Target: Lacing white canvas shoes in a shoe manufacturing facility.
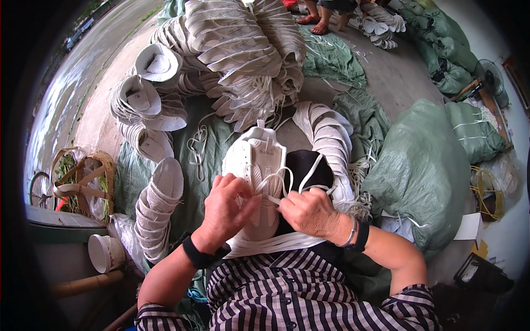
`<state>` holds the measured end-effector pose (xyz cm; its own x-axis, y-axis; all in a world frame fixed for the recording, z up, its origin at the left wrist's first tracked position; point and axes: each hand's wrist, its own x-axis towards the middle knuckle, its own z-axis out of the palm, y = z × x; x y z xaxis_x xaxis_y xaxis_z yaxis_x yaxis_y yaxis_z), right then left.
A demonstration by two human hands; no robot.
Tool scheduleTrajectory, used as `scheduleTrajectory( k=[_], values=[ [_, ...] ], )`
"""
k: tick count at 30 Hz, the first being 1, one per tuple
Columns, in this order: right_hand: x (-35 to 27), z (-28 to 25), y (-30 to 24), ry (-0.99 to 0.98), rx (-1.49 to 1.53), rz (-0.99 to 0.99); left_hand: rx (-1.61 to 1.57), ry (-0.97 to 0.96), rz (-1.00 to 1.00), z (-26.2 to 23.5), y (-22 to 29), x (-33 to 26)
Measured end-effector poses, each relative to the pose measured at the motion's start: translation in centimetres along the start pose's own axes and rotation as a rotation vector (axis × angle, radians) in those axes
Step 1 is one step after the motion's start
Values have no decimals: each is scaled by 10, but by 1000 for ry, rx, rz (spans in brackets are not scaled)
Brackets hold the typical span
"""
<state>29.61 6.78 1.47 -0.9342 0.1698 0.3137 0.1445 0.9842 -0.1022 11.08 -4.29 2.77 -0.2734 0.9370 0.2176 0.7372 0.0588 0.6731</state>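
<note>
A cream-white shoe upper (pixel 267 157) with mesh panels lies in front of my body, its heel tab pointing away. A white shoelace (pixel 281 172) makes loose loops over its right side. My left hand (pixel 231 205) curls closed around the upper's left edge, its thumb side slightly blurred. Fingers of my right hand (pixel 310 212) are pinched on the lace, just right of the upper. A bundle of white laces (pixel 276 243) lies across my lap. Black cloth or padding (pixel 309 168) shows beneath the lace.
Large stacks of nested white uppers (pixel 232 44) rise ahead; smaller ones stand at left (pixel 157 204) and right (pixel 328 129). Green woven sacks (pixel 422 171) bulge at right. A white bucket (pixel 106 254) and a woven basket (pixel 96 182) are at left. Another person's feet (pixel 319 27) show far ahead.
</note>
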Motion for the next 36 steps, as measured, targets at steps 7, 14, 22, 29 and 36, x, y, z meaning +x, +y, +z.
scheduleTrajectory(
  k=[7, 14, 22, 29, 36],
  values=[
    [1, -18, 18, -150, 636, 315, 38, -24, 63, 1, -6, -7],
    [63, -51, 66, 14, 1361, 653, 171, 35, -8, 10, 1, -22],
    [121, -85, 108, 401, 1680, 590, 150, 37, -110, 8, 5, -29],
    [113, -93, 84, 481, 1114, 301, 204, -10, -55, 7, 2, -23],
    [103, -168, 29, 126, 812, 8, 88, -9, 32, -3, -15, -9]
  ],
)
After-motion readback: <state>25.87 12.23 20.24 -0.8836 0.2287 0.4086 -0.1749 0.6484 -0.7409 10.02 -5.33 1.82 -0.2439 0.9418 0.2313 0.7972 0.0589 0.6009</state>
